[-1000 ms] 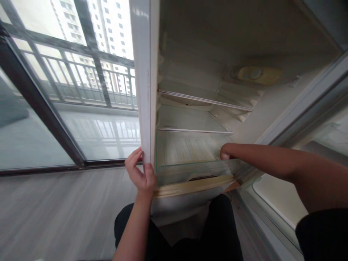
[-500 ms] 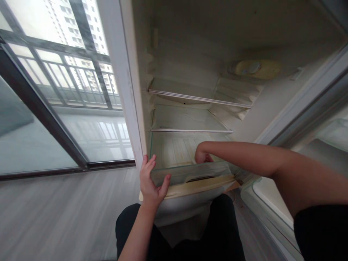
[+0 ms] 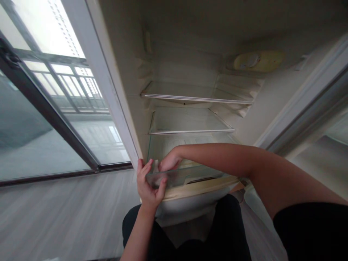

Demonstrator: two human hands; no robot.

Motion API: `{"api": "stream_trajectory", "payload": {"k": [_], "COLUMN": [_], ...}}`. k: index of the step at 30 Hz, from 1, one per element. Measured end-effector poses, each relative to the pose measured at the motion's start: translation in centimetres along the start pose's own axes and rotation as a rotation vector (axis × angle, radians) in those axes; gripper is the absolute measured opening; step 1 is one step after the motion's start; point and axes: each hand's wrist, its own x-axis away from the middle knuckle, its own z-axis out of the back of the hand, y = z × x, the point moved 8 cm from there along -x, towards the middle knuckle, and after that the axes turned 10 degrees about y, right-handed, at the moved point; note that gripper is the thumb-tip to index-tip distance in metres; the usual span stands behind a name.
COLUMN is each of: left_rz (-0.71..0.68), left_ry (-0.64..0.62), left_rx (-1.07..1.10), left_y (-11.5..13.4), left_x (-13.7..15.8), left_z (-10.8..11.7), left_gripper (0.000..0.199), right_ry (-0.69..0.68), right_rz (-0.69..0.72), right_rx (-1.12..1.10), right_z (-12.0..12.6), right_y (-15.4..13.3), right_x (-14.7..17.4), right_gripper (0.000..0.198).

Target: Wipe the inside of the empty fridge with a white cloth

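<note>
Two glass shelves (image 3: 190, 97) spanned the open refrigerator (image 3: 272, 98) above the clear crisper drawer (image 3: 187, 174), which lay crosswise along the bottom front edge. The left hand (image 3: 148, 183) clasped its left corner, thumb on the front wall. The right hand (image 3: 168, 161), fingers curled, reached across into it; its grip could not be told.

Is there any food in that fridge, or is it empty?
Empty, as far as shown: the fridge's two glass shelves are bare, and the clear drawer looks empty too.
</note>
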Motion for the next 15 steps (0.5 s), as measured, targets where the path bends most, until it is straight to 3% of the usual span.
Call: {"api": "stream_trajectory", "payload": {"k": [4, 10, 15], "left_rz": [0.006, 0.006, 0.010], "left_ry": [0.002, 0.001, 0.006], "left_rx": [-0.021, -0.041, -0.056], "left_y": [0.1, 0.0, -0.2], "left_x": [-0.1, 0.0, 0.1], "left_z": [0.0, -0.1, -0.1], "left_gripper": [0.064, 0.061, 0.060], "right_ry": [0.002, 0.057, 0.099], "right_rz": [-0.099, -0.272, -0.592], "right_rx": [0.171, 0.429, 0.612], "right_z": [1.3, 4.7, 7.6], "right_y": [3.1, 7.1, 11.9], "right_x": [2.0, 6.0, 10.4], "right_gripper": [0.012, 0.035, 0.030]}}
